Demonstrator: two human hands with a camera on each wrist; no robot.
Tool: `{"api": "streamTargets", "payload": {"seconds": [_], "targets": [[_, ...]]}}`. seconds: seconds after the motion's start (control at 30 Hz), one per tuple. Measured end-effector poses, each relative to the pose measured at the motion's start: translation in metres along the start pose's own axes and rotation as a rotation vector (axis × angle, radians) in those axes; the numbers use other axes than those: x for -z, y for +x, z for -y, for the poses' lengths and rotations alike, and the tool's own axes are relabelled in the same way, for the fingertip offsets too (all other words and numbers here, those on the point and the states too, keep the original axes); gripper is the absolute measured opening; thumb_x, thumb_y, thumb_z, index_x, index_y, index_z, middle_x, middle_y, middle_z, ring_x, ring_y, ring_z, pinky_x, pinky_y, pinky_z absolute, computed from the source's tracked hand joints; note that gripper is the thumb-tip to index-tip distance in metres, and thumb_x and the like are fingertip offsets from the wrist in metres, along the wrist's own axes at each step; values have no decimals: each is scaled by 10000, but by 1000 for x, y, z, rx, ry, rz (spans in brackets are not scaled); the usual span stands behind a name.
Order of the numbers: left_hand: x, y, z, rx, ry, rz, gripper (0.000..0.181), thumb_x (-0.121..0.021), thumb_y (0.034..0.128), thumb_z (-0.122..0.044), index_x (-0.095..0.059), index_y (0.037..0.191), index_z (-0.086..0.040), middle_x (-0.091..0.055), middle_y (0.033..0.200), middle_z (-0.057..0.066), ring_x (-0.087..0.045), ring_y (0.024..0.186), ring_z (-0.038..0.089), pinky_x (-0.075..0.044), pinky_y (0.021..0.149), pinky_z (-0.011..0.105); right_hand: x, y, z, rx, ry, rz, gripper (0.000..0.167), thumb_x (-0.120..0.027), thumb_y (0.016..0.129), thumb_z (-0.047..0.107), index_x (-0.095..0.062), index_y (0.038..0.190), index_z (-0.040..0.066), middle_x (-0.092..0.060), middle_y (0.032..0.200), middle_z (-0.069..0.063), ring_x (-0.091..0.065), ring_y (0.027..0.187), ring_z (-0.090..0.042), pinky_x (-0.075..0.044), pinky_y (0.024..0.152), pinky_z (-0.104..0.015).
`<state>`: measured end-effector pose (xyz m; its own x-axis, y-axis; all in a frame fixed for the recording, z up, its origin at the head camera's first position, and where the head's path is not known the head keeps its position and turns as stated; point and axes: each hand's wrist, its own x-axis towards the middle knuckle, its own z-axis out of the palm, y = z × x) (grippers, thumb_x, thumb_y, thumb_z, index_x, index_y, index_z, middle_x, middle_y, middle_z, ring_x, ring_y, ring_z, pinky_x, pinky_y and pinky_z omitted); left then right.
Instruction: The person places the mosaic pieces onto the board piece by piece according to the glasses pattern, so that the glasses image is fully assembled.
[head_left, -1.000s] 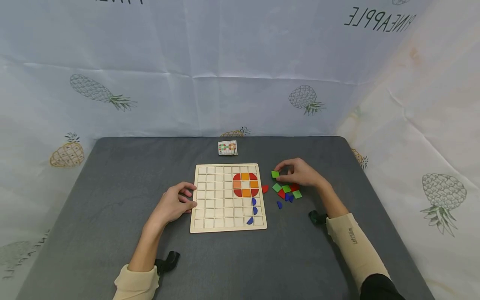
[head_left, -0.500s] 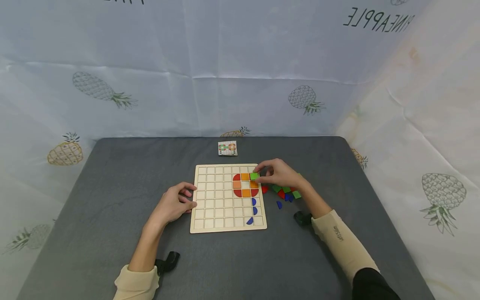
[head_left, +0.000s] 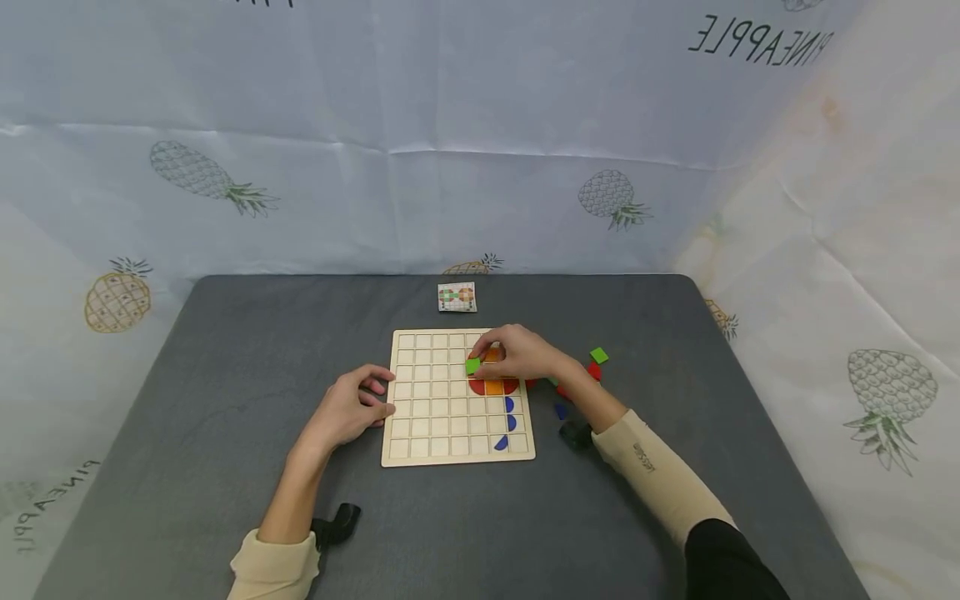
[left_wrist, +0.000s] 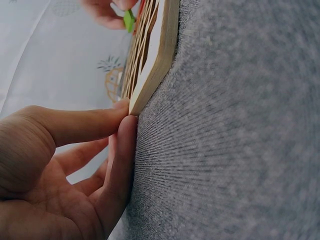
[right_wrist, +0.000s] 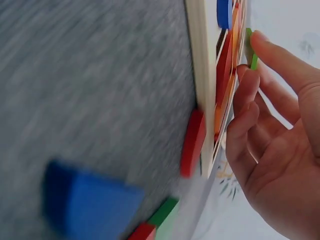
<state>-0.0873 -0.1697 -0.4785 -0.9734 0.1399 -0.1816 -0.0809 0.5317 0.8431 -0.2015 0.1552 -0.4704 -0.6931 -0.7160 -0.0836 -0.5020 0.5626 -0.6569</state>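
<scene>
Mid-frame, the right hand pinches a green square tile, likely light, best edge-held; left hand grips pale wooden board.

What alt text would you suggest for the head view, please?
A person's right grip pinches a green tile over a wooden grid board, while the left grip holds its left edge. Colored pieces lie on and beside it; a card lies behind.

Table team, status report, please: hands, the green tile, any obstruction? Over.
Left hand holds edge of grid board. Right hand pinches green tile over the board. Right hand partly hides orange pieces.
</scene>
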Motion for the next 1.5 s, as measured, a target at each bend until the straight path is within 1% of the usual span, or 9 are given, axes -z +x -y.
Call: {"api": "streamTargets", "payload": {"seconds": [0.13, 0.23, 0.33, 0.5, 0.8, 1.13, 1.23, 1.37, 1.5], "targets": [[2, 4, 0, -5, 3, 3, 447, -788, 935, 25, -658, 1362, 15, -617, 1108, 185, -697, 816, 179, -669, 691, 321, -4, 7, 9, -1, -77, -8, 281, -825, 976, 330, -789, 1194, 157, -773, 1115, -16, -617, 846, -90, -534, 735, -244], [3, 6, 1, -6, 2, 5, 445, -786, 935, 28, -657, 1361, 15, -614, 1106, 187, -697, 817, 180, -670, 692, 321, -8, 12, 15, 4, -128, -18, 277, -831, 970, 349, -785, 1173, 165, -763, 1097, -2, -630, 898, -99, -549, 777, -256], [5, 8, 2, -8, 2, 8, 444, -785, 936, 28, -656, 1360, 16, -611, 1104, 187, -700, 813, 181, -670, 692, 321, -11, 17, 19, -1, -156, -22, 280, -842, 963, 358, -781, 1156, 165, -753, 1090, 3, -645, 917, -104, -569, 809, -269], [8, 12, 3, -12, 6, 13, 446, -789, 934, 23, -657, 1360, 14, -612, 1102, 183, -701, 810, 179, -668, 692, 319, -13, 24, 27, -47, -186, -18, 276, -848, 956, 360, -780, 1141, 166, -744, 1097, 1, -644, 932, -105, -574, 843, -280], [9, 13, 2, -2, -1, 20, 445, -787, 936, 23, -656, 1360, 10, -610, 1103, 181, -701, 817, 181, -668, 696, 317, -14, 25, 36, -85, -214, -25, 277, -826, 973, 370, -791, 1162, 171, -742, 1098, 0, -646, 941, -113, -570, 846, -280], [9, 13, 3, 1, -1, 22, 450, -788, 936, 20, -654, 1366, 11, -609, 1107, 182, -700, 819, 180, -668, 692, 316, -16, 21, 30, -76, -186, -50, 274, -820, 981, 356, -795, 1176, 166, -742, 1106, 0, -636, 932, -112, -565, 830, -277], [8, 13, 3, 1, -1, 20, 451, -788, 936, 23, -653, 1366, 13, -608, 1106, 183, -698, 821, 183, -670, 693, 316, -14, 16, 25, -69, -159, -68, 273, -802, 995, 356, -793, 1189, 164, -747, 1120, 2, -629, 924, -119, -554, 801, -275], [8, 13, 3, 4, 4, 16, 451, -789, 936, 23, -654, 1366, 11, -608, 1106, 184, -700, 821, 183, -671, 695, 319, -8, 7, 18, -94, -98, -93, 310, -798, 995, 376, -791, 1215, 157, -758, 1148, -9, -614, 915, -123, -536, 770, -265], [8, 13, 3, 5, 10, 13, 453, -790, 935, 23, -655, 1366, 9, -610, 1107, 183, -703, 826, 183, -674, 698, 319, 2, -5, 11, -117, -51, -120, 338, -826, 976, 348, -786, 1233, 132, -764, 1146, -36, -610, 825, -132, -530, 709, -253]]}}
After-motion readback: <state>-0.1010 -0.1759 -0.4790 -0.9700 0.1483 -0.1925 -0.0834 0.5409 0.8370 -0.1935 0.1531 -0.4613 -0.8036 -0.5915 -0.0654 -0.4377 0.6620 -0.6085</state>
